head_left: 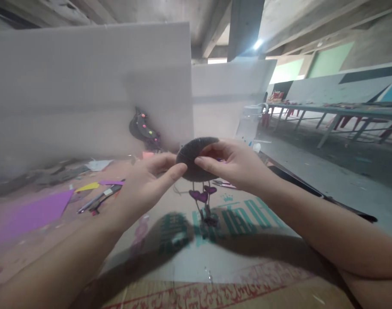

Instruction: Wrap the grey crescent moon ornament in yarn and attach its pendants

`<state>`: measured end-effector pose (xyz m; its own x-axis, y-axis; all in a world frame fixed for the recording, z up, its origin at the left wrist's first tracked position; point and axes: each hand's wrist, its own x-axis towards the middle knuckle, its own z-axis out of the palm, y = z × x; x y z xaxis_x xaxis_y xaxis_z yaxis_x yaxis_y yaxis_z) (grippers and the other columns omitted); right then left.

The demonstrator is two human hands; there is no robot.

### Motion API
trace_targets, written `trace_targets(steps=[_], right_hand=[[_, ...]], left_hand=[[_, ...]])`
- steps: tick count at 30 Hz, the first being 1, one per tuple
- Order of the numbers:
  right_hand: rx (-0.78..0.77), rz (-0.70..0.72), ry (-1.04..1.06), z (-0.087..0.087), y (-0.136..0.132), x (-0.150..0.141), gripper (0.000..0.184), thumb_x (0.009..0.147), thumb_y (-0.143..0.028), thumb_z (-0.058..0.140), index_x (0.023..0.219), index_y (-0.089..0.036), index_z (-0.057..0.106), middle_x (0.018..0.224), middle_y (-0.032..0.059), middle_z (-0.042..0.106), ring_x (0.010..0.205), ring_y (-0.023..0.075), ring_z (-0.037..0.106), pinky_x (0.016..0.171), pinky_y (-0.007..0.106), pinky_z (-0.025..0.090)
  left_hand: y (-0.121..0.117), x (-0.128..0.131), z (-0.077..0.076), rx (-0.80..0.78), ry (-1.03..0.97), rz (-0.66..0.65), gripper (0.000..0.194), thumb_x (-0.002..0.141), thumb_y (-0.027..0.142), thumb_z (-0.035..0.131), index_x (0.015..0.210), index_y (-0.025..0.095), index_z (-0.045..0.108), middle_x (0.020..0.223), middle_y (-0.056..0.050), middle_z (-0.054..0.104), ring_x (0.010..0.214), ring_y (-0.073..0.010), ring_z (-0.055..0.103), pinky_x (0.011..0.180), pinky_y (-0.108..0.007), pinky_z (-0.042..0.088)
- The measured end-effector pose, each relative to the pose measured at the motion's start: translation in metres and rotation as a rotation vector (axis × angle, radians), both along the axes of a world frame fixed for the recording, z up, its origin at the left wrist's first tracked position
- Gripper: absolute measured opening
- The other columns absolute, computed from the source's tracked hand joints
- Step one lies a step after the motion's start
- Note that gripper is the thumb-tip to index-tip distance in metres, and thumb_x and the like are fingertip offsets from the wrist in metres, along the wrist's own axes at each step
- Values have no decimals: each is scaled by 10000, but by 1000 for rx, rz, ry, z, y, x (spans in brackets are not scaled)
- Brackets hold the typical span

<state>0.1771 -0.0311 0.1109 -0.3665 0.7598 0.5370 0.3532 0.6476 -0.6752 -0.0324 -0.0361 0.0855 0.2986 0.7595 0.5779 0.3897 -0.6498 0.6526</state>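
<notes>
A dark, rounded piece [197, 172], seemingly wrapped in thread, is held up over the table between my two hands. My left hand [151, 178] has its thumb and fingers closed on the left edge. On the right, the fingertips and thumb of my right hand [236, 165] pinch the same piece. Strings hang down from it with purple hearts [200, 196] outlined in dark, and small dark bits [209, 219] dangle lowest. Behind my left hand, a similar dark crescent [146, 131] studded with coloured pinheads leans by a white board.
White boards [86, 86] stand at the back. A purple sheet [35, 214], a yellow scrap [88, 187] and a grey cutter-like tool [101, 198] lie left. A clear plastic jug [248, 124] stands back right. Printed cardboard [183, 266] covers the tabletop. A long table [337, 109] is beyond.
</notes>
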Motion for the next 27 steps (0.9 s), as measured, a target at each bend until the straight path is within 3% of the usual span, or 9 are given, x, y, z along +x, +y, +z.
trace_targets(steps=[8,12,19,27], right_hand=[[50,64,43,3,2,7,247,911,-406,585,902,-175,672,874,43,715,783,160,657,714,301,507],[88,47,23,6,-1,10,227,924,-369,574,873,-171,673,815,31,702,770,153,645,711,290,492],[-51,266,28,15,-4,17,337,984,-393,452,827,-168,647,818,36,673,765,137,626,738,283,507],[5,86,86,29,-25,22,195,887,-346,647,753,-206,667,713,8,674,681,136,626,633,268,514]], left_hand=[[-4,3,2,-31,65,17,238,923,399,585,990,235,744,883,-14,750,838,-182,674,814,-314,537],[-5,5,1,-39,20,-46,267,926,380,589,1094,217,719,998,-40,752,883,-182,681,820,-309,543],[-10,0,6,-144,-78,-173,275,931,384,583,1094,215,727,1031,-51,753,910,-204,694,809,-325,572],[-22,-1,9,-211,-149,-253,362,903,495,590,1098,222,727,980,-67,755,865,-222,704,765,-353,593]])
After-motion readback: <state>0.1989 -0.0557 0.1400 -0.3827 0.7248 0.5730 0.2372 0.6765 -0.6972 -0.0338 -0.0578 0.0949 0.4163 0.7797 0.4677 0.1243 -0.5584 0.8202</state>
